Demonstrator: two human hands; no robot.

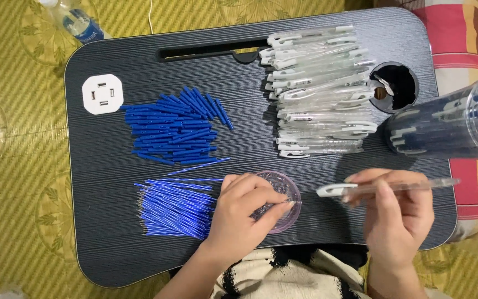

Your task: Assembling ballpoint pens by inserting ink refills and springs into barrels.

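My right hand (399,218) holds a clear pen barrel (388,187) with a white clip, lying level over the dark lap tray (112,249). Fingers of my left hand (244,213) pinch into a small clear round dish (284,194) of tiny metal bits; whether they hold one I cannot tell. Thin blue ink refills (175,207) lie in a heap just left of that hand. Above them is a pile of short blue pen parts (175,130). A stack of clear pen barrels (319,91) sits at the upper right.
A clear tall container (449,124) with pens in it lies tilted at the right edge. The tray has a round cup hole (396,86), a slot (206,52) along the back, and a white square socket piece (102,94). A plastic bottle (78,23) lies on the green mat.
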